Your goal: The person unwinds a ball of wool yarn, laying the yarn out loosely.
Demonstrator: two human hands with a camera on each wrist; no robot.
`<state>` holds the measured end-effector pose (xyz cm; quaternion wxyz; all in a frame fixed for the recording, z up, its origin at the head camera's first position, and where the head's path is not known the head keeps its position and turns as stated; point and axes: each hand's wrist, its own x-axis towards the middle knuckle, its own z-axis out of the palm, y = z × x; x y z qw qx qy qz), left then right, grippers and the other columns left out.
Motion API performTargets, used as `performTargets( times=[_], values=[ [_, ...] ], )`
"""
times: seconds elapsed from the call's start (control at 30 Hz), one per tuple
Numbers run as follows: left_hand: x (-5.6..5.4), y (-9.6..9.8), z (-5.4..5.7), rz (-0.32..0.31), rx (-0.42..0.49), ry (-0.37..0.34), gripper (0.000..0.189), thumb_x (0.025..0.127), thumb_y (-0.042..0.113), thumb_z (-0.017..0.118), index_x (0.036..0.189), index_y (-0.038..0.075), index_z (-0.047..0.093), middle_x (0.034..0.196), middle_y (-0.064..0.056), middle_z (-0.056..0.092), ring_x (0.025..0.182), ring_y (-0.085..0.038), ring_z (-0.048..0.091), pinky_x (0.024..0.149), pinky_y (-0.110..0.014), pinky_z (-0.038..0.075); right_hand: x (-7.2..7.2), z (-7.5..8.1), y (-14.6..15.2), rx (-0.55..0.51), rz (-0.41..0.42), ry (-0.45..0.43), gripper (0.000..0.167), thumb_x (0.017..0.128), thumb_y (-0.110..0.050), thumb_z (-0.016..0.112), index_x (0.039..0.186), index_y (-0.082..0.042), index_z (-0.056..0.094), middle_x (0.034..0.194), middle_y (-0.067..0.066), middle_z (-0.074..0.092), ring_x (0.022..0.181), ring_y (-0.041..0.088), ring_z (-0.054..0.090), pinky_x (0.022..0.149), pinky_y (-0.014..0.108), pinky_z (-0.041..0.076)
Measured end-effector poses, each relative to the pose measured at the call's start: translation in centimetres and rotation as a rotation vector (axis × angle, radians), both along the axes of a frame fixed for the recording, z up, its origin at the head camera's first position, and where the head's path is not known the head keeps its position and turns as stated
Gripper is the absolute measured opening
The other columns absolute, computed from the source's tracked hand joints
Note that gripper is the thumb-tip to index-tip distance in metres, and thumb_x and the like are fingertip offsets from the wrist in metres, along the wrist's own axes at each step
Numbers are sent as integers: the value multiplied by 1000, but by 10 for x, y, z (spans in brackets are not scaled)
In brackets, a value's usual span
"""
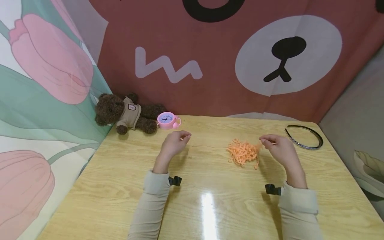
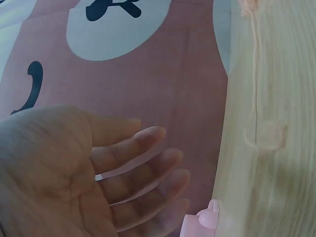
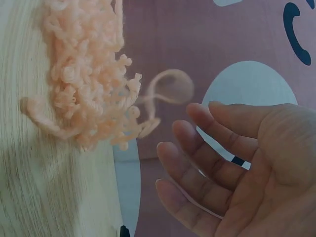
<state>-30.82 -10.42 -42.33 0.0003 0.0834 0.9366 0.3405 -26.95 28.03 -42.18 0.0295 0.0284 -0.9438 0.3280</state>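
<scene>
A tangled pile of orange yarn [image 1: 242, 152] lies on the table right of the middle. One thin strand [image 1: 207, 146] trails from it toward the left hand; its end [image 2: 271, 136] lies curled and blurred on the wood. Beyond that strand end, the left hand [image 1: 175, 144] hovers with loosely bent fingers and nothing visible in them. On the pile's right side is the right hand [image 1: 280, 150], thumb and index fingertips close together. A blurred yarn loop [image 3: 173, 86] rises near those fingertips; whether it touches them is unclear.
At the back left, a brown teddy bear [image 1: 130, 115] in a beige shirt lies beside a pink alarm clock [image 1: 167, 120]. A dark headband [image 1: 309, 146] lies at the back right. Printed cloth [image 1: 210, 93] hangs along the table's [image 1: 234, 206] far edge.
</scene>
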Motion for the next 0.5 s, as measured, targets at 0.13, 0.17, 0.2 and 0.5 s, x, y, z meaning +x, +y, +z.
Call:
performTargets(
  times=[0.13, 0.17, 0.2, 0.5],
  values=[
    [0, 0, -1, 31, -15, 38, 28, 104, 29, 57, 124, 16, 72, 119, -7, 74, 105, -28, 71, 87, -47, 57, 0, 0, 0, -1, 0, 15, 47, 109, -40, 44, 136, -6, 63, 127, 24, 67, 109, 42, 67, 80, 55, 55],
    [0, 0, -1, 35, -10, 43, 29, 104, 30, 57, 124, 16, 72, 118, -7, 74, 104, -27, 71, 87, -47, 56, 1, 0, -1, 0, 0, 23, 49, 109, -41, 43, 137, -6, 62, 128, 24, 67, 109, 43, 67, 81, 56, 55],
    [0, 0, 0, 36, -7, 52, 30, 104, 31, 56, 125, 16, 72, 118, -7, 74, 104, -28, 71, 87, -47, 56, 1, 1, -1, 0, 2, 28, 51, 109, -43, 42, 137, -6, 62, 128, 24, 67, 109, 43, 67, 82, 56, 55],
    [2, 8, 2, 7, 27, 149, 34, 105, 33, 54, 127, 14, 70, 121, -9, 73, 110, -31, 69, 92, -49, 56, -1, 3, -7, -14, 22, 51, 58, 108, -48, 39, 138, -4, 61, 128, 24, 67, 113, 45, 65, 88, 60, 54]
  ],
)
